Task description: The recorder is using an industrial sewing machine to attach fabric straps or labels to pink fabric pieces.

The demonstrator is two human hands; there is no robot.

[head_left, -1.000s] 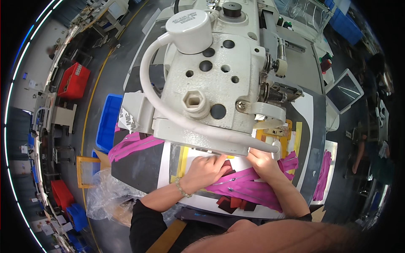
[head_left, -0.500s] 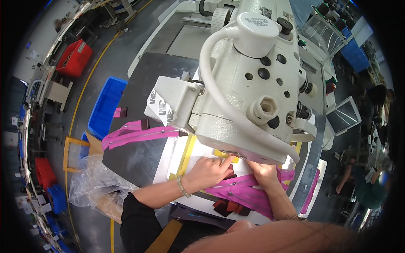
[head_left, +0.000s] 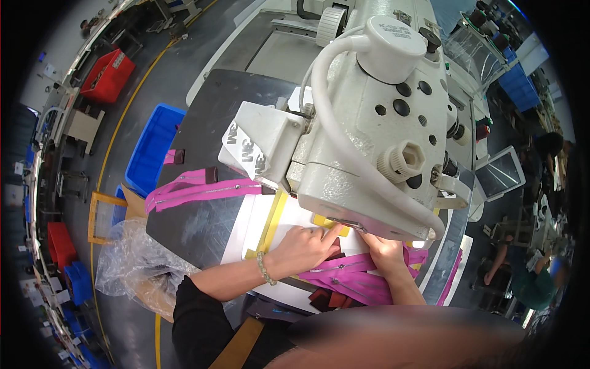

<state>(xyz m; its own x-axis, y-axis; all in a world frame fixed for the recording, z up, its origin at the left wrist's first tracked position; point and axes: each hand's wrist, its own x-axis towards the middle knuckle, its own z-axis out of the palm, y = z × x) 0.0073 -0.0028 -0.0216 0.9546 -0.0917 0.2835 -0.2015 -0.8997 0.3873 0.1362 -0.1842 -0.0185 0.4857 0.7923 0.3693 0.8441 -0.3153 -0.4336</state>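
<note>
The white head of an industrial sewing machine (head_left: 344, 178) overhangs my two hands. My left hand (head_left: 307, 249), a beaded bracelet on its wrist, has its index finger stretched toward the spot under the machine head, the other fingers curled. From the other side my right hand (head_left: 386, 253) brings its closed fingertips to the same spot. Whatever lies between the fingertips is too small or hidden to make out. Magenta zipper strips (head_left: 347, 273) lie below and between the hands, spreading under the right wrist. Dark red and brown fabric tabs (head_left: 326, 300) show at their lower edge.
More magenta zippers (head_left: 209, 187) with dark end tabs trail over the dark table (head_left: 184, 224) at left. A blue bin (head_left: 153, 147) stands beyond its edge, with clear plastic wrap (head_left: 135, 264) nearer me. A tablet-like screen (head_left: 501, 172) stands at right.
The view has shifted slightly, so the machine head appears a little farther right. Both hands keep nearly the same pose and place under it.
</note>
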